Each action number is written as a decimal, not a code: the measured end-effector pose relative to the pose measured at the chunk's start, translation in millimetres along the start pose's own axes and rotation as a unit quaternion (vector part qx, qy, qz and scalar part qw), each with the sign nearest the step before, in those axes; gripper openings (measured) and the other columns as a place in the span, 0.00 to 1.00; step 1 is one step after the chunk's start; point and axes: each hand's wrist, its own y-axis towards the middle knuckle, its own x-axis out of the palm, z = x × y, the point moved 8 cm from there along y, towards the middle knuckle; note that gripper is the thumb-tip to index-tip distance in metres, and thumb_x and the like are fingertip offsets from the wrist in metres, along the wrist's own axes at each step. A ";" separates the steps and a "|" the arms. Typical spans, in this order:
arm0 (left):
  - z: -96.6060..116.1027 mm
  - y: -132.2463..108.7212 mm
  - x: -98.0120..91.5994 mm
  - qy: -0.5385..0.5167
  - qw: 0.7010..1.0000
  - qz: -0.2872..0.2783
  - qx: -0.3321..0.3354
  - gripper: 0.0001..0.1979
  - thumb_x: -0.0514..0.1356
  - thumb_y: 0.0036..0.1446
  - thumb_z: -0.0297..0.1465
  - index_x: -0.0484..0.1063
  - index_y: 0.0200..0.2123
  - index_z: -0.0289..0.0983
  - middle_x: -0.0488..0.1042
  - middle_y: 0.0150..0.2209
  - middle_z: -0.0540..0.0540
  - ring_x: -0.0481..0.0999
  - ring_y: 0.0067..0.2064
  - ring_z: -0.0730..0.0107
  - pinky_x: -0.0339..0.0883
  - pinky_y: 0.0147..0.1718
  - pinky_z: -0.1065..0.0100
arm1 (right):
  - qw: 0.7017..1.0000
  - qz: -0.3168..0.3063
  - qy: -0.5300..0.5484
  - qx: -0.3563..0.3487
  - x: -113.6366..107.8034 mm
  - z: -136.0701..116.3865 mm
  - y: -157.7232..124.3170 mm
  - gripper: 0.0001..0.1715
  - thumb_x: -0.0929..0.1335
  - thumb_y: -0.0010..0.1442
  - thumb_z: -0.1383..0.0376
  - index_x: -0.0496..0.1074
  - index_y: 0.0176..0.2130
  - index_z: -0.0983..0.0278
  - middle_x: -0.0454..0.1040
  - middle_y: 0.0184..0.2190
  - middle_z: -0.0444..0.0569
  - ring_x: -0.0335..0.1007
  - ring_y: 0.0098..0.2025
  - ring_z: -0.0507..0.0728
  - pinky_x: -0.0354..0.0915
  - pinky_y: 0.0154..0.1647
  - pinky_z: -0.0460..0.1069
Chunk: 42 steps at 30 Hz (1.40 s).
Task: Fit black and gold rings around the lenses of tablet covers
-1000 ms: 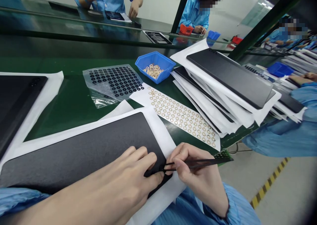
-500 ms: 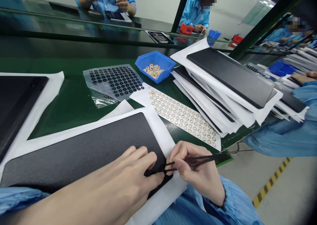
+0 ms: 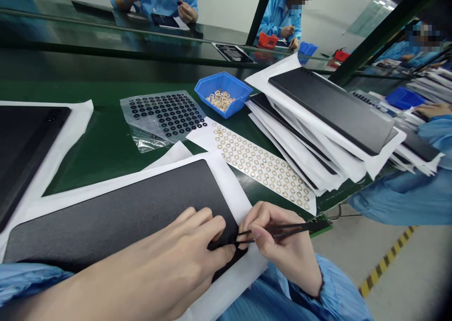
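Where panel (image 3: 123, 212) ends, tweezers (image 3: 308, 226), green bench (image 3: 92, 158) beyond

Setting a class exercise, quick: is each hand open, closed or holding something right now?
Left hand: fingers bent over the dark tablet-shaped panel; grip cannot be told.
Right hand: closed, holding black tweezers.

head view | facing forward-down | close above left hand (image 3: 194, 248), right hand (image 3: 284, 255)

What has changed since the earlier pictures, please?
Opposite, one blue-sleeved co-worker's hand has lifted, holding a small dark piece; another co-worker's hands have parted. The left hand still rests on the dark-grey rectangular panel; the right hand still holds slim black tweezers at its edge.
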 end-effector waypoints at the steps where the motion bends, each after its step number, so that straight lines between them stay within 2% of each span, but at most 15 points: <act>1: 0.2 0.1 -0.4 0.000 1.000 0.004 0.000 0.14 0.52 0.61 0.24 0.66 0.50 0.38 0.64 0.36 0.46 0.62 0.39 0.64 0.59 0.39 0.66 | 1.000 -0.003 -0.003 0.002 0.4 -1.3 1.2 0.10 0.66 0.55 0.70 0.65 0.23 0.64 0.70 0.23 0.45 0.71 0.23 0.51 0.70 0.23 0.45; 8: 1.4 0.6 -0.8 -0.008 1.000 0.013 0.010 0.14 0.53 0.60 0.23 0.66 0.49 0.38 0.65 0.36 0.47 0.63 0.40 0.65 0.59 0.41 0.67 | 0.999 -0.037 0.006 0.027 3.0 1.8 7.4 0.10 0.68 0.52 0.71 0.64 0.22 0.65 0.69 0.23 0.44 0.70 0.22 0.50 0.71 0.22 0.45; 13: -1.9 1.6 -2.0 -0.033 0.999 -0.004 0.003 0.14 0.52 0.61 0.24 0.66 0.49 0.39 0.65 0.37 0.48 0.62 0.40 0.66 0.59 0.38 0.69 | 0.994 -0.060 0.087 0.032 2.3 10.1 6.5 0.11 0.67 0.56 0.66 0.65 0.24 0.65 0.70 0.24 0.45 0.71 0.23 0.51 0.73 0.23 0.47; 17: -5.8 0.9 -3.3 -0.037 0.999 -0.006 -0.015 0.15 0.52 0.61 0.25 0.66 0.50 0.41 0.64 0.37 0.47 0.62 0.38 0.67 0.60 0.36 0.70 | 0.996 -0.033 0.079 0.011 -6.6 8.9 3.5 0.08 0.68 0.58 0.64 0.69 0.29 0.65 0.72 0.26 0.47 0.73 0.29 0.54 0.75 0.28 0.49; 20: -5.6 0.7 -2.9 -0.043 0.999 -0.005 -0.015 0.15 0.52 0.61 0.24 0.66 0.50 0.41 0.63 0.37 0.47 0.63 0.38 0.68 0.60 0.36 0.71 | 0.999 -0.022 0.043 -0.018 -10.7 4.5 1.6 0.06 0.69 0.57 0.63 0.71 0.31 0.65 0.72 0.27 0.49 0.74 0.30 0.55 0.74 0.28 0.49; 26: -2.9 0.2 -1.8 -0.047 0.999 -0.008 -0.008 0.15 0.53 0.60 0.23 0.66 0.49 0.40 0.63 0.37 0.47 0.62 0.38 0.67 0.60 0.36 0.71 | 0.999 -0.018 0.014 -0.037 -10.7 3.7 1.3 0.08 0.69 0.57 0.61 0.71 0.31 0.64 0.73 0.27 0.49 0.73 0.30 0.55 0.73 0.29 0.49; 31: -3.0 1.0 -2.0 -0.045 0.999 -0.014 -0.013 0.13 0.52 0.60 0.23 0.67 0.47 0.40 0.63 0.37 0.47 0.62 0.38 0.67 0.60 0.36 0.71 | 0.999 -0.008 0.011 -0.048 -9.1 0.8 2.6 0.06 0.70 0.56 0.63 0.72 0.31 0.64 0.73 0.27 0.48 0.73 0.29 0.55 0.72 0.28 0.49; 35: -3.5 2.7 -4.0 -0.039 0.999 -0.018 -0.012 0.15 0.52 0.60 0.23 0.66 0.49 0.40 0.64 0.37 0.47 0.62 0.38 0.66 0.60 0.36 0.69 | 0.999 -0.002 0.035 -0.036 -8.3 5.6 0.3 0.06 0.69 0.57 0.64 0.71 0.30 0.64 0.73 0.26 0.48 0.72 0.26 0.54 0.70 0.26 0.49; 39: 0.5 2.7 -3.5 -0.029 0.999 -0.032 0.031 0.13 0.53 0.58 0.24 0.68 0.46 0.39 0.65 0.35 0.46 0.63 0.36 0.65 0.59 0.38 0.65 | 0.994 0.007 0.102 -0.034 -16.8 5.9 -2.0 0.06 0.68 0.59 0.63 0.71 0.31 0.64 0.72 0.26 0.46 0.73 0.25 0.54 0.70 0.25 0.48; 42: 5.9 0.5 -1.7 -0.014 0.997 -0.018 0.068 0.12 0.54 0.56 0.24 0.70 0.43 0.39 0.66 0.33 0.47 0.63 0.33 0.66 0.59 0.37 0.64 | 0.996 0.019 0.073 -0.054 -24.8 -14.8 11.0 0.08 0.69 0.58 0.62 0.71 0.30 0.64 0.73 0.25 0.46 0.73 0.25 0.54 0.71 0.25 0.48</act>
